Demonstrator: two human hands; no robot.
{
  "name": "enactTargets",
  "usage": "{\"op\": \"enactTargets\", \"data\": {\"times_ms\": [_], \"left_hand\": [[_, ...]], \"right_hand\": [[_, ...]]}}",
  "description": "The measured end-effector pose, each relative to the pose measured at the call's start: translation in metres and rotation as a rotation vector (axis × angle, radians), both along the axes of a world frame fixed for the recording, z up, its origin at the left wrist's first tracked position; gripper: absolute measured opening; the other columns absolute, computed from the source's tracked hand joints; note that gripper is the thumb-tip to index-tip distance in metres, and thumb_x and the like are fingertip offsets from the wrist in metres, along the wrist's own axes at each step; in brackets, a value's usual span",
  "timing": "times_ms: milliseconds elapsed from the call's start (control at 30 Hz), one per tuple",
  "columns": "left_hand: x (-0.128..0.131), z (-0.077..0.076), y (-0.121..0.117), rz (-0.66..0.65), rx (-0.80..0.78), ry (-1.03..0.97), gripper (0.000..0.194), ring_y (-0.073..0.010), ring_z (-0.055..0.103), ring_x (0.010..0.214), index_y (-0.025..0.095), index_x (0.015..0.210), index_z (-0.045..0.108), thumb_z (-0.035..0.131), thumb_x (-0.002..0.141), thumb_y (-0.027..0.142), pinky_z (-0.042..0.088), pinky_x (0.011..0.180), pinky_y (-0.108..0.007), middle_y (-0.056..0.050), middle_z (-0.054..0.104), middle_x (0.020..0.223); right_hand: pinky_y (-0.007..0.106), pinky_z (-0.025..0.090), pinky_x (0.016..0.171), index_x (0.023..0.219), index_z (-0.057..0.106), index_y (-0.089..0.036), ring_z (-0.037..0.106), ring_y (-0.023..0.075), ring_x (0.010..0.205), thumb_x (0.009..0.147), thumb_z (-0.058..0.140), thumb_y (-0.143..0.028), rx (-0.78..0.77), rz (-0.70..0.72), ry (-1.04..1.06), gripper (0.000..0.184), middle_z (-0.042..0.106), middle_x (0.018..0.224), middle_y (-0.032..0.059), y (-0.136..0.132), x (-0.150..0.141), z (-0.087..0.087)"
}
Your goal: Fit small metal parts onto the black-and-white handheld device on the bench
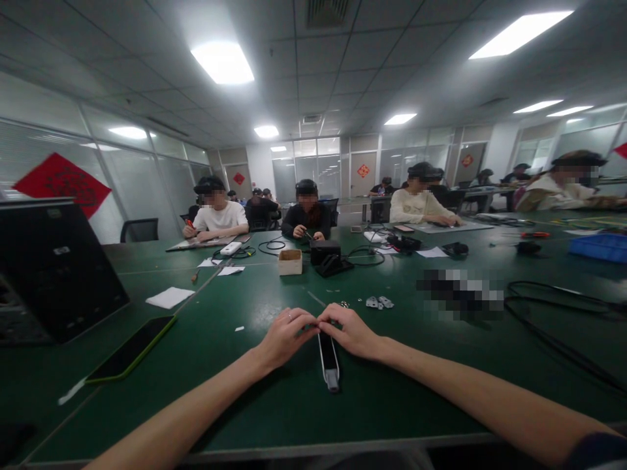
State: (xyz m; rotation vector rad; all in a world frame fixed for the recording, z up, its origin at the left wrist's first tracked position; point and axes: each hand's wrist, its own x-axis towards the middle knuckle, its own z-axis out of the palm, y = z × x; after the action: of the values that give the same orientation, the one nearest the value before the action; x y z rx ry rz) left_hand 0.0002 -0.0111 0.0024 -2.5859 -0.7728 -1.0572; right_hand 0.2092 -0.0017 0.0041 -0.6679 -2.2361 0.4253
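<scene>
A slim, long black device with a white frame and a grey end (329, 356) lies on the green table in front of me, its grey end towards me. My left hand (287, 335) comes in from the left, its thumb and fingers closed at the device's far end. From the right, my right hand (350, 331) pinches at the same end, fingertips meeting those of the left. The fingers cover that end, so any small part between them is hidden. Just beyond lie small metal rings (345, 304) and several silver-grey parts (379, 303).
A phone-like tablet with a green edge (130, 349) and white paper (170, 297) lie left, near a black computer case (61, 274). Ahead stand a small open box (290, 262) and a black device (326, 252). Black cables (553, 320) and a blue tray (597, 248) are right. People sit opposite.
</scene>
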Motion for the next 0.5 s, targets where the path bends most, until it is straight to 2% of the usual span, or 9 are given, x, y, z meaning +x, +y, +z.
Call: {"op": "enactTargets", "data": {"times_ms": [167,300,500], "left_hand": [[-0.007,0.001,0.006,0.093,-0.156,0.085,0.016,-0.0154,0.061,0.084,0.018,0.095,0.062,0.053,0.091,0.031,0.048,0.078,-0.028,-0.005,0.066,0.093],[-0.013,-0.001,0.013,0.196,-0.326,0.135,0.014,-0.015,0.06,0.081,0.02,0.097,0.063,0.054,0.089,0.028,0.047,0.076,-0.027,-0.003,0.066,0.093],[-0.014,-0.003,0.017,0.223,-0.486,0.143,0.011,-0.013,0.059,0.075,0.02,0.094,0.063,0.057,0.087,0.027,0.045,0.071,-0.024,0.0,0.066,0.088]], "right_hand": [[0.031,0.045,0.077,0.088,0.064,-0.017,0.056,0.0178,0.084,0.094,0.048,-0.026,0.091,-0.089,-0.062,0.019,0.063,0.088,0.0064,0.012,0.014,0.002],[0.035,0.044,0.08,0.089,0.064,-0.015,0.055,0.0194,0.086,0.092,0.049,-0.026,0.145,-0.153,-0.236,0.018,0.063,0.091,0.0082,0.026,0.035,0.001],[0.033,0.044,0.079,0.089,0.066,-0.015,0.055,0.0187,0.085,0.089,0.052,-0.028,0.115,-0.1,-0.415,0.019,0.062,0.092,0.0073,0.031,0.042,-0.001]]}}
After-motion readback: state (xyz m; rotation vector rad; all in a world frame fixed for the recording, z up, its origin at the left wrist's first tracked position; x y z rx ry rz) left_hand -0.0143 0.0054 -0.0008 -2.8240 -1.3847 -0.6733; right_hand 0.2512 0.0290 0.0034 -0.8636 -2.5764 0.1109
